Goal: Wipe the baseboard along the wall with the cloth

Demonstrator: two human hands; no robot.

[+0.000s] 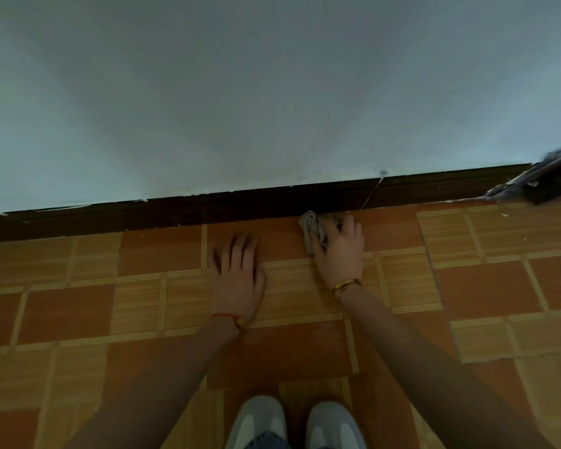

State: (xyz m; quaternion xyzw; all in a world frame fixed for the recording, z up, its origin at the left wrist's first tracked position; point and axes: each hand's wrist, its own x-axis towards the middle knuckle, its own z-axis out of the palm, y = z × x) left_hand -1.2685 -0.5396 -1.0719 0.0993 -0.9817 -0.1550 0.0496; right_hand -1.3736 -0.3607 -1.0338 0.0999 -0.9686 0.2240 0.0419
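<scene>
Grey and bunched, the cloth lies on the floor tiles at about one o'clock from the middle of our view, its far end touching the foot of the dark brown baseboard. Its long axis runs from six to twelve o'clock, pointing at the wall, while the baseboard's own length runs from nine to three, rising slightly toward three. Our right hand grips the cloth, fingers curled over its right side, a gold bangle on the wrist. Our left hand rests flat on the tiles at about eleven o'clock of the right one, fingers straight and pointing at the baseboard but apart from it, a red thread round its wrist. At six o'clock we see our two grey shoes.
</scene>
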